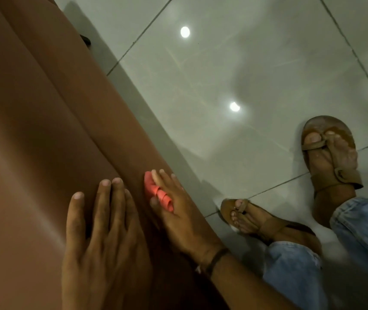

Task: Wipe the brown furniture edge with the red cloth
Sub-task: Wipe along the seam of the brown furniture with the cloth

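Note:
The brown furniture (pixel 44 130) fills the left half of the view, and its edge runs diagonally from top left down to bottom centre. My right hand (pixel 178 211) presses a small red cloth (pixel 158 193) flat against the side face of that edge; the cloth is wrapped round my fingers and mostly hidden under them. My left hand (pixel 104 238) lies flat, fingers spread a little, on the furniture's top surface just left of the edge, holding nothing.
A glossy grey tiled floor (pixel 245 63) lies to the right, with two bright light reflections. My feet in brown sandals (pixel 328 151) and blue jeans (pixel 362 231) are on the floor close to the furniture's base.

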